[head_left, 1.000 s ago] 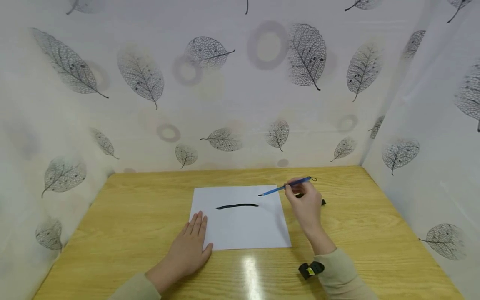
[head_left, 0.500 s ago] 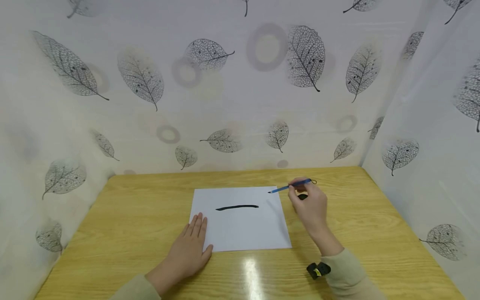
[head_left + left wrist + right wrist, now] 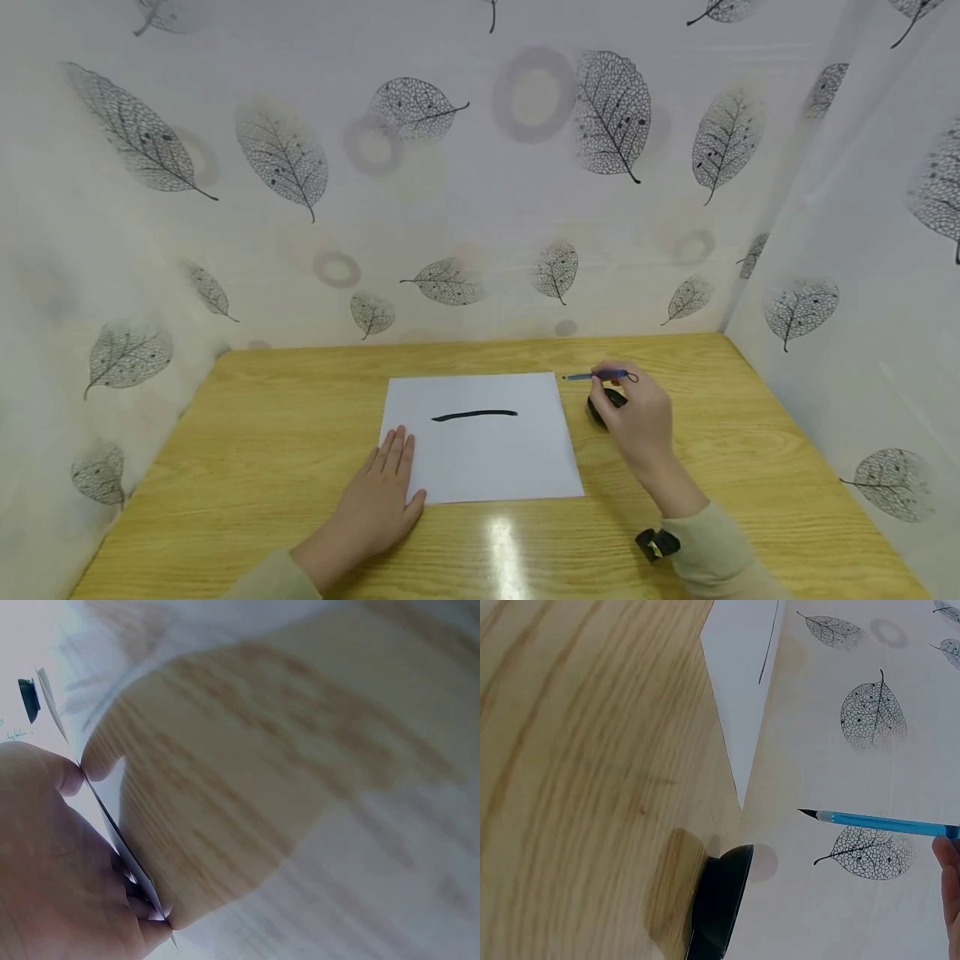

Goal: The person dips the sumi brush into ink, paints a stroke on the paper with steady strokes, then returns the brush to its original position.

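Observation:
A white sheet of paper (image 3: 487, 462) lies on the table, with one black, nearly level brush stroke (image 3: 474, 414) across it. My left hand (image 3: 375, 500) rests flat on the paper's left edge, fingers straight and thumb spread. In my right hand (image 3: 637, 417) I pinch a blue calligraphy brush (image 3: 889, 823) with a black tip and a loop at its end. The brush is held in the air just past the paper's right edge, roughly level. Below it stands a small black bowl (image 3: 724, 900), partly hidden by my right hand in the head view; its contents cannot be seen.
The wooden table (image 3: 277, 417) ends at a pale curtain (image 3: 480, 200) printed with leaves, at the back and both sides. A black device with a strap (image 3: 657, 545) sits at my right wrist.
My right hand has moved right with the brush, from above the paper to beyond its right edge. More of the black bowl shows now. My left hand has stayed in place.

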